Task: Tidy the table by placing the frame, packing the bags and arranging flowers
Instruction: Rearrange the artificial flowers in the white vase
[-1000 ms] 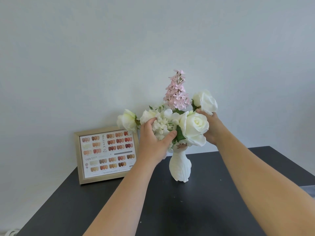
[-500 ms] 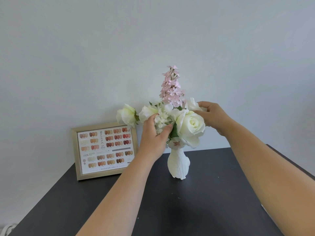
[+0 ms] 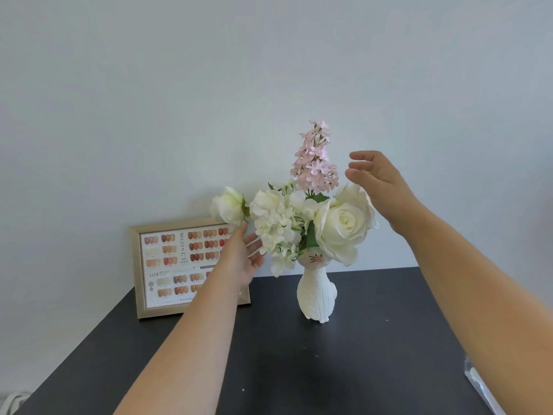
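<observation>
A white cat-shaped vase [image 3: 316, 295] stands upright on the black table [image 3: 299, 369]. It holds a bunch of flowers: a big white rose [image 3: 341, 226], a white hydrangea cluster [image 3: 276, 223], a small white rose [image 3: 229, 206] sticking out left and a tall pink sprig [image 3: 314, 163]. My left hand [image 3: 244, 256] is open just left of the bunch, fingers near the hydrangea. My right hand [image 3: 378, 181] is open beside the pink sprig, above the big rose, holding nothing. A gold picture frame [image 3: 167, 265] with a nail colour chart leans on the wall behind my left arm.
The grey wall rises straight behind the table's back edge. A clear plastic item [image 3: 481, 387] lies at the right edge of the table. Something white [image 3: 12, 402] shows on the floor at the lower left.
Both hands have let go of the flowers and drawn apart: the left dropped down and left, the right rose up beside the pink sprig. The bunch stands on its own in the vase.
</observation>
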`<state>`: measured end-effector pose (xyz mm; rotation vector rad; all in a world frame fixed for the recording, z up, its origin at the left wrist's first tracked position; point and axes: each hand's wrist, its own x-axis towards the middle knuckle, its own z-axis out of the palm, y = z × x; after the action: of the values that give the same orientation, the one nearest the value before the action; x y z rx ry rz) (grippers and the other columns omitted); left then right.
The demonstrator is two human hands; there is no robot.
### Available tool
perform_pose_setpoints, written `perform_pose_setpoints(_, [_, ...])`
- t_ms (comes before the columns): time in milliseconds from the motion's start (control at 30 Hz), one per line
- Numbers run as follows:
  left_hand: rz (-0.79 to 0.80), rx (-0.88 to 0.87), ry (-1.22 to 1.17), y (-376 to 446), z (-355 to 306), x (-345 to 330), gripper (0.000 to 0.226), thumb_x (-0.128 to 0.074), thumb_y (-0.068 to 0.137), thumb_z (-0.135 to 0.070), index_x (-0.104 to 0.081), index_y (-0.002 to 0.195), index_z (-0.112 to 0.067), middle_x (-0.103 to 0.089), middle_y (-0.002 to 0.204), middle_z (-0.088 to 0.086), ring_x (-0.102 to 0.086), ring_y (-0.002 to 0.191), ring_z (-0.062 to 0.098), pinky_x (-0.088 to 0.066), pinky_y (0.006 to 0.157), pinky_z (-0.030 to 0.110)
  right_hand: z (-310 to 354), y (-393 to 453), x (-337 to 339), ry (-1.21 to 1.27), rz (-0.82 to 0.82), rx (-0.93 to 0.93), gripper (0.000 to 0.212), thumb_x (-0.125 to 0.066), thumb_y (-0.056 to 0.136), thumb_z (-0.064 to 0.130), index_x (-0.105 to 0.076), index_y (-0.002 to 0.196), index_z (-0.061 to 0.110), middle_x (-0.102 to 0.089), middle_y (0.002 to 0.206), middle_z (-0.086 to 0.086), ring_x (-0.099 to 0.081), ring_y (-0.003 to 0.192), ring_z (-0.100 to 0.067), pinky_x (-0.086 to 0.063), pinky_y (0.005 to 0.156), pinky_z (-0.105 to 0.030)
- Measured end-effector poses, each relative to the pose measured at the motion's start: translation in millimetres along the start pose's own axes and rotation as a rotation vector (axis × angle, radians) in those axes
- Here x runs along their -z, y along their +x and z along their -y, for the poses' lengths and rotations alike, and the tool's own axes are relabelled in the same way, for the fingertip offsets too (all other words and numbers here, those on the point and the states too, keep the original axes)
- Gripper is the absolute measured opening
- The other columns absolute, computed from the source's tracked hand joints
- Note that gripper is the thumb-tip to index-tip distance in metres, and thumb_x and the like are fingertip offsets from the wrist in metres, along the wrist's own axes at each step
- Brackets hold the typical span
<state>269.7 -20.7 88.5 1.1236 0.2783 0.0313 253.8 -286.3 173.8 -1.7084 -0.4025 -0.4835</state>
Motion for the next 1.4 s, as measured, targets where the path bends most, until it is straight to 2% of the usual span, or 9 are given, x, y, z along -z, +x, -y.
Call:
perform_pose_setpoints(100, [0.066,-0.06,-0.14,14,3,-10,0.043,-0.058,0.097,-0.043,-0.064,0.128,-0.014,-0.069,0.124,0.008,-0.064,0.116,0.025,-0.048,0.107,0.041,3,6,-3,-0.009,0.044,-0.01,0.035,-0.062,0.092,0.028,-0.053,0.126,0.032,-0.057,0.125,0.003,-0.057,0.113,-0.012,-0.043,0.079,-0.022])
perform_pose_setpoints(333, [0.081,-0.1,-0.335,33,-15,-11,0.064,-0.073,0.08,-0.042,-0.062,0.135,-0.013,-0.065,0.137,0.009,-0.062,0.125,0.03,-0.045,0.11,0.049,-4,4,-1,-0.009,0.027,-0.02,0.032,-0.062,0.092,0.027,-0.055,0.123,0.032,-0.058,0.124,0.003,-0.058,0.113,-0.014,-0.045,0.087,-0.026])
perform_pose_setpoints(433, [0.038,-0.248,-0.271,34,-28,-9,0.055,-0.072,0.089,-0.026,-0.057,0.139,-0.01,-0.068,0.131,0.012,-0.072,0.102,0.024,-0.057,0.096,0.043,-5,3,0,-0.016,0.023,-0.007,0.03,-0.062,0.092,0.027,-0.055,0.12,0.034,-0.06,0.122,0.005,-0.057,0.115,-0.015,-0.045,0.094,-0.03])
perform_pose_setpoints(533, [-0.015,-0.36,-0.143,29,-53,-19,0.074,-0.073,0.09,-0.015,-0.03,0.149,-0.024,-0.07,0.115,0.011,-0.074,0.076,0.017,-0.061,0.071,0.032,-4,3,-1,-0.023,0.031,-0.001,0.03,-0.062,0.091,0.027,-0.056,0.12,0.034,-0.06,0.121,0.006,-0.056,0.116,-0.016,-0.045,0.095,-0.031])
perform_pose_setpoints(700, [0.056,-0.481,0.131,14,-96,-44,0.089,-0.08,0.083,-0.014,-0.022,0.147,-0.039,-0.065,0.121,0.009,-0.07,0.082,0.018,-0.057,0.067,0.025,2,-1,-4,0.003,0.049,-0.017,0.03,-0.061,0.093,0.027,-0.055,0.122,0.034,-0.061,0.121,0.005,-0.058,0.112,-0.012,-0.044,0.083,-0.026])
perform_pose_setpoints(800, [0.053,-0.521,0.159,9,-107,-59,0.091,-0.081,0.081,-0.009,-0.023,0.147,-0.032,-0.064,0.124,0.009,-0.07,0.078,0.016,-0.058,0.073,0.027,5,-8,-10,0.017,0.072,-0.02,0.027,-0.059,0.094,0.025,-0.056,0.119,0.034,-0.066,0.116,0.002,-0.062,0.1,-0.012,-0.047,0.075,-0.025])
perform_pose_setpoints(933, [0.038,-0.588,0.117,6,-105,-73,0.09,-0.081,0.075,0.003,-0.028,0.142,-0.026,-0.056,0.134,0.013,-0.07,0.087,0.02,-0.058,0.063,0.023,5,-15,-19,0.025,0.091,-0.025,0.024,-0.059,0.095,0.023,-0.057,0.114,0.035,-0.067,0.108,0.0,-0.056,0.073,-0.014,-0.044,0.058,-0.021])
perform_pose_setpoints(1167, [0.049,-0.749,0.267,-6,-86,-91,0.091,-0.075,0.074,0.008,-0.028,0.144,-0.027,-0.05,0.128,0.006,-0.066,0.082,0.017,-0.059,0.062,0.028,3,-20,-20,0.062,0.081,-0.079,0.025,-0.059,0.095,0.023,-0.057,0.119,0.029,-0.064,0.099,0.0,-0.05,0.057,-0.007,-0.04,0.047,-0.015])
perform_pose_setpoints(1400, [-0.002,-0.756,0.063,-11,-95,-96,0.088,-0.071,0.073,0.005,-0.027,0.142,-0.026,-0.053,0.13,0.013,-0.071,0.091,0.028,-0.061,0.067,0.028,4,-23,-17,0.064,0.099,-0.096,0.026,-0.058,0.095,0.024,-0.056,0.12,0.029,-0.065,0.104,-0.006,-0.054,0.074,-0.017,-0.045,0.056,-0.021])
